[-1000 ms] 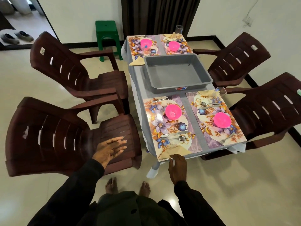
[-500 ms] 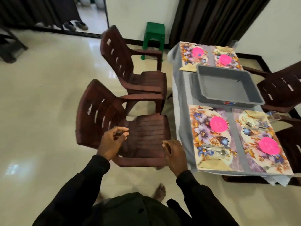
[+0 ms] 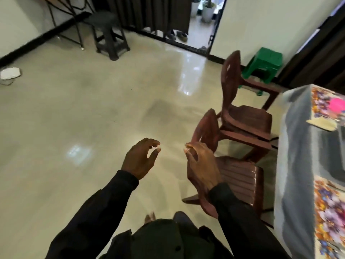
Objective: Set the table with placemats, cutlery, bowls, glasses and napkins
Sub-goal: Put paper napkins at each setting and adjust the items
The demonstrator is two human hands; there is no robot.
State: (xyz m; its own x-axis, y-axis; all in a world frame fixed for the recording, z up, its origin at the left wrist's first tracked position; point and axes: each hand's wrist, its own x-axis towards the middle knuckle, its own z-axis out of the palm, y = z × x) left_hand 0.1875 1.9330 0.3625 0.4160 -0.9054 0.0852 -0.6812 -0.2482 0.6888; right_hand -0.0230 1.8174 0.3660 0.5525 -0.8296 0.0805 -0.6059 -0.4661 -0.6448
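Change: view swings from desk (image 3: pixel 295 139) toward floor (image 3: pixel 93 118) | left hand (image 3: pixel 139 159), right hand (image 3: pixel 202 165): fingers loosely curled, holding nothing | judgement: setting likely finished.

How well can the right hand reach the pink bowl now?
Probably not from here: the right hand hangs by the back of the near chair, and the far chair stands between it and the pink bowl.

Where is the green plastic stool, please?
In the head view, upper right: the green plastic stool stands by the wall, behind the far brown plastic chair.
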